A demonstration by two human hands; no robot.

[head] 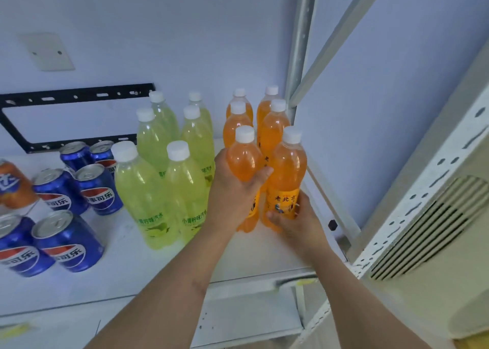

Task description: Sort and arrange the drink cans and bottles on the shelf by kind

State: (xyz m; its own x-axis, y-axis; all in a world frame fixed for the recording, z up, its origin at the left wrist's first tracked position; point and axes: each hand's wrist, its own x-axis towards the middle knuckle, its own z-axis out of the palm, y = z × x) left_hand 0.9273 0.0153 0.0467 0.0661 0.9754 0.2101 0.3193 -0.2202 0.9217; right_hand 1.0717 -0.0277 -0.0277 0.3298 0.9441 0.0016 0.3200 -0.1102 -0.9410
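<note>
Orange, head view | left hand [232, 190] wraps 1 front orange bottle [244, 161] | right hand [293, 216] grips its neighbour [287, 179], likely squaring the orange block | green bottles [158, 184] just left of the hands | blue cans [76, 190] further left on the shelf [158, 274]

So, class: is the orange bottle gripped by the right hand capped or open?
Capped. The front orange bottle, held low on its label by the right hand, has a white cap on its neck.
</note>
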